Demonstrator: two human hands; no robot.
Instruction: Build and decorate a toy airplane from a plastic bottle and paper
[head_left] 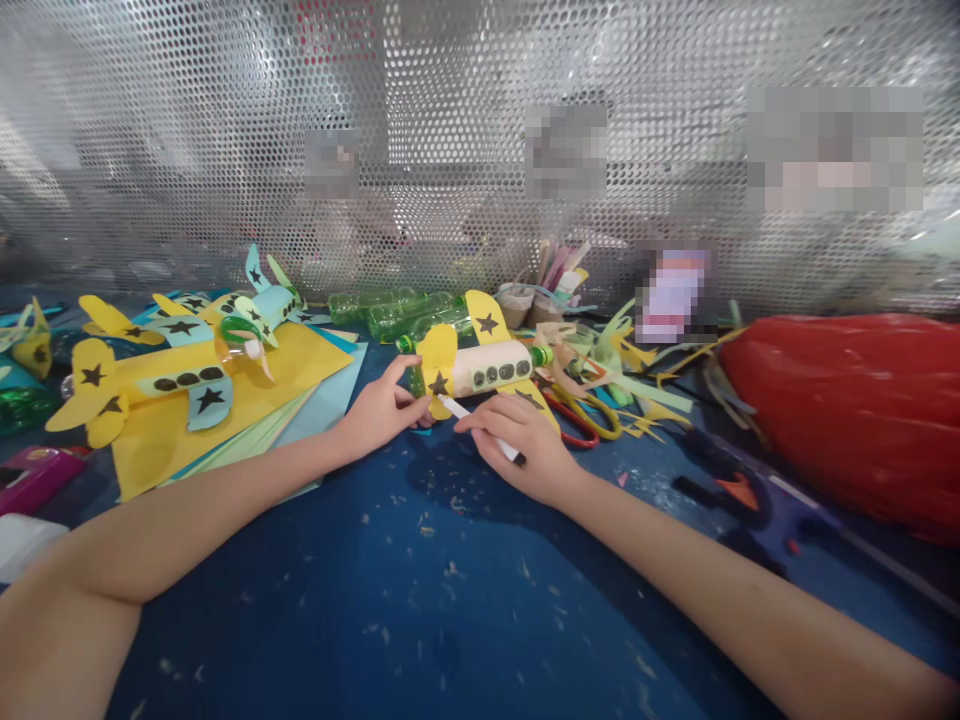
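Note:
A toy plane made from a green plastic bottle (484,368) lies across the middle. It has a pale paper wrap with black round windows, plus yellow wings and tail pieces bearing black stars. My left hand (388,408) grips its tail end between thumb and fingers. In my right hand (529,445) is a white marker (480,425), its black end toward my palm. The marker's tip meets or nearly meets the star on the yellow tail piece (439,375). The far side of the plane is hidden.
Finished-looking paper planes (176,375) rest on coloured paper sheets (300,400) at left. Green bottles (405,310), paper scraps (622,360) and scissors (592,420) lie behind. At right are a glue gun (780,510) and a red bag (847,410). Perforated metal (450,100) closes the back.

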